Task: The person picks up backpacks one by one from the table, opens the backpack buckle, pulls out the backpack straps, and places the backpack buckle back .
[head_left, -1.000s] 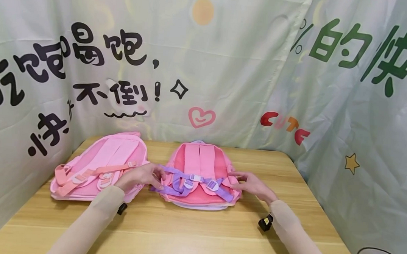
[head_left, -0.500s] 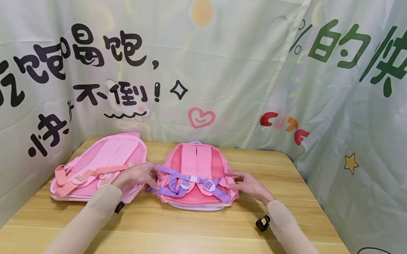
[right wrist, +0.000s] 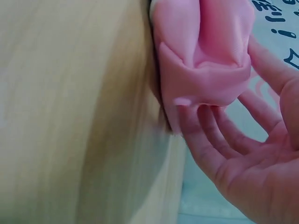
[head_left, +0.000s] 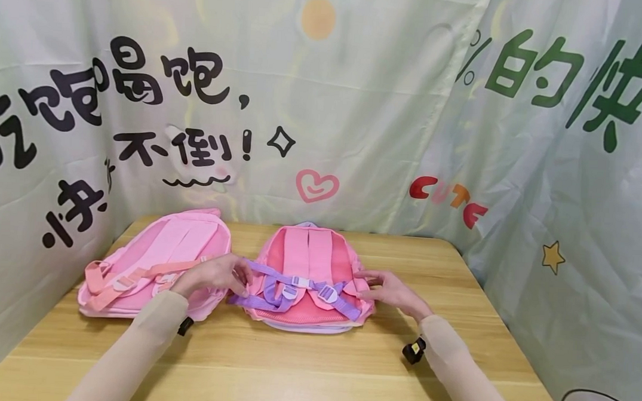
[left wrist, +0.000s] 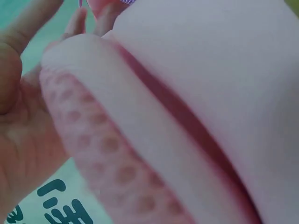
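Note:
A pink backpack (head_left: 309, 248) with purple straps and white buckles lies back-side up on the table. My left hand (head_left: 222, 274) is at its left side, fingertips right by the purple strap (head_left: 263, 302). In the left wrist view, the left hand (left wrist: 28, 126) shows spread fingers behind the pale pink edge of the other backpack (left wrist: 140, 121). On the opposite side, my right hand (head_left: 397, 292) touches the backpack with extended fingers. The right wrist view has those fingertips against its pink side pocket (right wrist: 205, 81), with the thumb apart from the fingers.
A lighter pink backpack (head_left: 163, 247) with coral straps lies at the left, under my left forearm in the head view. The wooden table (head_left: 313, 373) is bounded by a printed curtain (head_left: 356, 130) at the back and sides.
The purple-strapped backpack has slid slightly left, and both hands have moved along with it. The lighter backpack has stayed in place.

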`<move>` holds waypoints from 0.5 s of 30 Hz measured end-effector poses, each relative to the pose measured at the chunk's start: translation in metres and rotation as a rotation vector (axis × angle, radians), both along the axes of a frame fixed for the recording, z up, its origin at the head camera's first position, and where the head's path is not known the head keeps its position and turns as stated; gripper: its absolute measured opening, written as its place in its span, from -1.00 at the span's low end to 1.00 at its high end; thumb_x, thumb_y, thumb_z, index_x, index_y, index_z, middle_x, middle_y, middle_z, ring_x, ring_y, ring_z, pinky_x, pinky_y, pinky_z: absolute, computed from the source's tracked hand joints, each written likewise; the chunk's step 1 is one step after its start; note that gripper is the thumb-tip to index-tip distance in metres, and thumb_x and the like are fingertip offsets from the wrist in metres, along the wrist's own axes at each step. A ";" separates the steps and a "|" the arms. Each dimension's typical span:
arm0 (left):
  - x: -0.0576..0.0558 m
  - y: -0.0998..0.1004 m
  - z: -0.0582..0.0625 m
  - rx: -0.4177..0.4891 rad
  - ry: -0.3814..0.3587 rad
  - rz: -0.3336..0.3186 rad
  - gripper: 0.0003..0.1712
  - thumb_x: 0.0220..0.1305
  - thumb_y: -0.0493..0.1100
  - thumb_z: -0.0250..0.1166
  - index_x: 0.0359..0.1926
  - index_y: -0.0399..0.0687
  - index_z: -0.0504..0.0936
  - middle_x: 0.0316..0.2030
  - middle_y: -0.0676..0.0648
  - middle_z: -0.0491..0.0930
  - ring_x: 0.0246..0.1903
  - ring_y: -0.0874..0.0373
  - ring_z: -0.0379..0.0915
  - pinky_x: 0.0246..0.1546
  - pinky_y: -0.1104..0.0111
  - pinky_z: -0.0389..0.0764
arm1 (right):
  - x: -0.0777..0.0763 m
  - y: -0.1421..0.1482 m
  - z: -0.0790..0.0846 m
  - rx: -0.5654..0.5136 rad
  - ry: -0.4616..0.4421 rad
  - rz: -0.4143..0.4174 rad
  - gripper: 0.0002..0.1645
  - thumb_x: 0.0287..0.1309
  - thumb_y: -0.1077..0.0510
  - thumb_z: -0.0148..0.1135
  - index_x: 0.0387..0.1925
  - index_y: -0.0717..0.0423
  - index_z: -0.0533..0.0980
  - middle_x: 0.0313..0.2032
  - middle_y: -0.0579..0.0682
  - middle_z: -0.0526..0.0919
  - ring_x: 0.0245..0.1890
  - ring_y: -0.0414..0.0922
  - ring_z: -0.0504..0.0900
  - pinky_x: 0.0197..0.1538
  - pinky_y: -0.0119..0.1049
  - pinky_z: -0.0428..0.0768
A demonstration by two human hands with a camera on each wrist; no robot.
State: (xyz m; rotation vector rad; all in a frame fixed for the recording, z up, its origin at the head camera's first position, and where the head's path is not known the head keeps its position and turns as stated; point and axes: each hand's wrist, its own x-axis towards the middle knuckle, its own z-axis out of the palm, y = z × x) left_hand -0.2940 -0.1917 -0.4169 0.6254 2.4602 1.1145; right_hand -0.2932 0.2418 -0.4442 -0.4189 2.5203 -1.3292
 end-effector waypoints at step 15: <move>-0.010 0.009 0.014 0.103 0.258 0.271 -0.88 0.12 -0.13 0.44 -0.41 -0.05 0.67 -0.66 0.08 0.39 -0.60 0.18 0.30 -0.59 0.39 0.32 | 0.001 -0.024 0.023 -0.082 0.073 -0.101 -0.52 0.17 0.15 0.36 0.11 0.26 0.56 -0.11 0.10 0.70 -0.20 -0.10 0.56 -0.19 -0.30 0.56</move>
